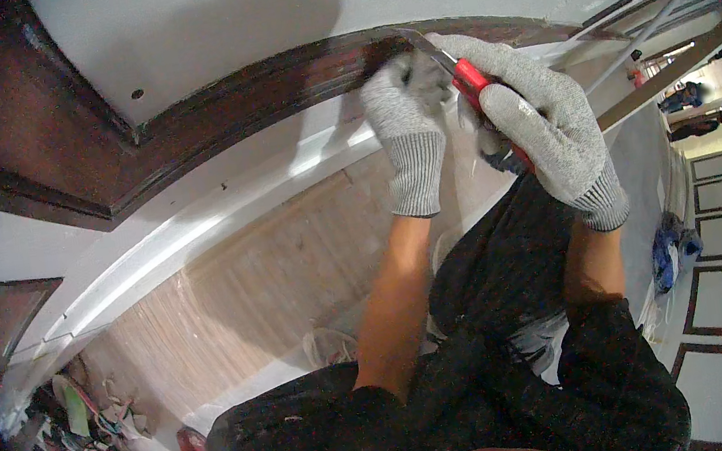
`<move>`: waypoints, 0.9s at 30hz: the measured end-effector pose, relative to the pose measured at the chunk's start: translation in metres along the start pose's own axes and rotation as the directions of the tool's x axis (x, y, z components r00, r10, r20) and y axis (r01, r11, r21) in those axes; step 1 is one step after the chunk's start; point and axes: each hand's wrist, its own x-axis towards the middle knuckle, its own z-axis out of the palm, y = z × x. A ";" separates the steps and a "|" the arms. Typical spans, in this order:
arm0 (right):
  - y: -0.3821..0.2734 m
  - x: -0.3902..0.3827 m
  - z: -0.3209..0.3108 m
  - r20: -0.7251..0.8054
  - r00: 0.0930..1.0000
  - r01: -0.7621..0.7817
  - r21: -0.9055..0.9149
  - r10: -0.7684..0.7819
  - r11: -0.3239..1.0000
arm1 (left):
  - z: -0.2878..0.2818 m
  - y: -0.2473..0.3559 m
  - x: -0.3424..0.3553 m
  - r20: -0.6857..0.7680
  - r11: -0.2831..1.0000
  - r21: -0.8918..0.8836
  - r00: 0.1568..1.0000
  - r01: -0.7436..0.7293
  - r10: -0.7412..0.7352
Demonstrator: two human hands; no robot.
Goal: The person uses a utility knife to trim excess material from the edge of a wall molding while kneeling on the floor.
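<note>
My right hand (551,114), in a grey knit glove, is closed around a red-handled knife-like tool (471,76). Its thin metal blade points up and left, its tip close to the dark brown wooden trim (269,82) along the wall. Just left of the tool is my left hand (403,97), gloved the same way. The left fingers are curled in near the trim. Whatever they hold, if anything, is hidden and blurred. Both forearms reach up from over my dark-clothed knees.
White wall (198,28) lies above the trim, with a white baseboard (196,220) below. The wood-look floor (250,286) runs alongside. Tools and scraps (85,417) lie at lower left, a blue bundle (674,250) at right. A person (686,96) is far off at right.
</note>
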 end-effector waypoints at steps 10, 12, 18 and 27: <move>0.008 0.002 0.002 0.121 0.973 -0.218 0.198 0.197 0.956 | -0.010 0.064 0.006 0.382 0.998 0.053 0.923 0.024 -0.043; 0.008 0.002 0.002 0.134 0.973 -0.216 0.212 0.191 0.953 | -0.007 0.077 0.008 0.361 0.964 0.225 0.931 -0.140 0.052; 0.005 0.000 0.002 -0.114 0.992 -0.005 0.349 0.047 0.937 | -0.014 0.087 -0.005 -0.232 0.950 0.295 0.956 -0.106 0.179; 0.011 -0.004 0.002 -0.126 0.992 0.046 0.376 0.001 0.926 | -0.022 0.054 0.016 -0.524 0.974 0.207 0.830 -0.095 0.193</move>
